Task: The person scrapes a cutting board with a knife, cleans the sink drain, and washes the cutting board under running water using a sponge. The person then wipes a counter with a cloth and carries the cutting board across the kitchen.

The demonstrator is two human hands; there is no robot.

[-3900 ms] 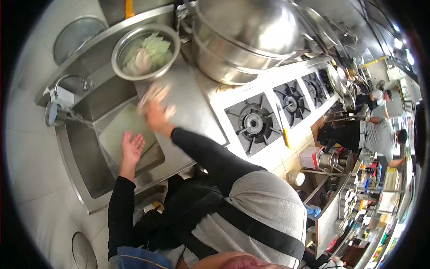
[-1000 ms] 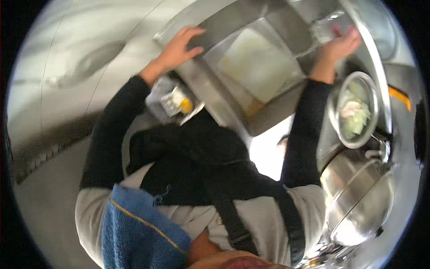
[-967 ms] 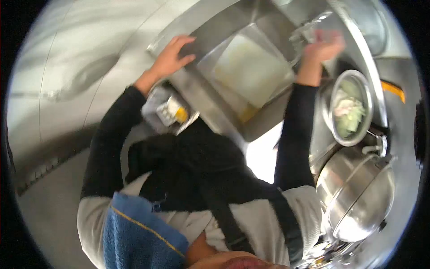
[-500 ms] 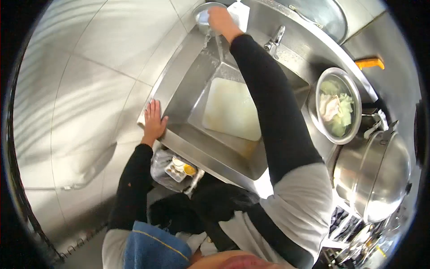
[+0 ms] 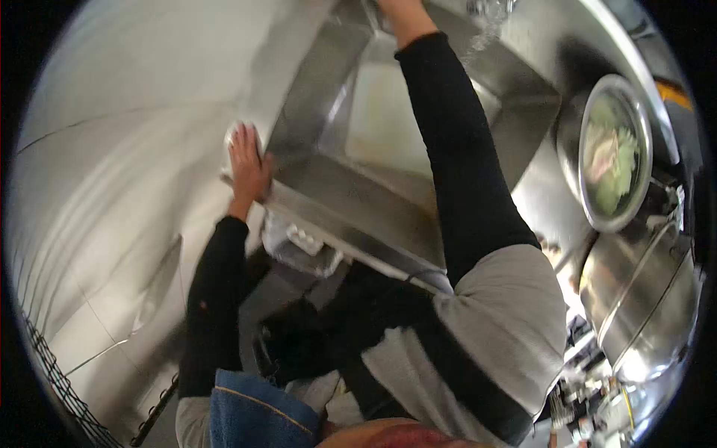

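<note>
My left hand point(image 5: 250, 166) rests on the near left corner of the metal sink point(image 5: 351, 190), its fingers stretched out. Across the basin reaches my right arm. Only the wrist and the back part of my right hand point(image 5: 403, 16) show at the top edge; the fingers are cut off, so what they hold is hidden. Flat in the sink lies a whitish board-like slab point(image 5: 385, 112), partly covered by the right sleeve. The faucet point(image 5: 489, 7) is at the top edge, with blurred water or splashes below it.
Right of the sink stands a metal bowl point(image 5: 646, 160) with pale green leaves point(image 5: 616, 175). A large domed metal pot point(image 5: 635, 299) sits nearer. An orange handle point(image 5: 672, 95) is at far right. Below the sink's front edge hangs a plastic-lined bin point(image 5: 299, 250).
The view has tilted and blurred. My right hand, earlier at a small metal bowl by the sink's back left corner, has mostly left the frame. My left hand stays on the sink corner.
</note>
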